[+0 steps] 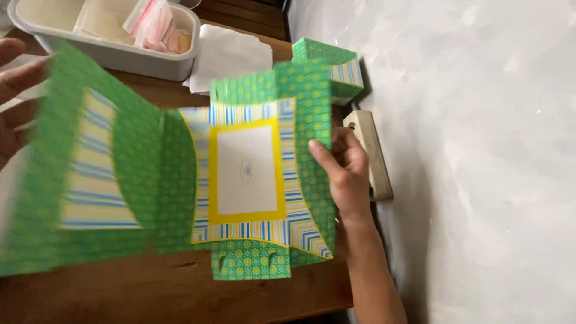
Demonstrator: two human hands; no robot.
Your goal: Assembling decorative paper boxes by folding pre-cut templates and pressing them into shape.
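Note:
A flat, unfolded cardboard box blank point(180, 180) lies over a wooden table point(180, 294). It is green patterned, with blue-and-yellow striped panels and a white square framed in yellow at its middle. My right hand point(342, 168) grips the blank's right green flap, thumb on top. My left hand point(15, 96) holds the left flap, which is lifted and blurred. A folded box of the same green pattern point(336, 66) stands at the table's far right edge.
A white plastic tub point(114, 54) with clear bags inside sits at the back left. White sheets of paper point(234, 54) lie beside it. A pale wooden block point(372, 150) rests at the table's right edge, next to a grey wall.

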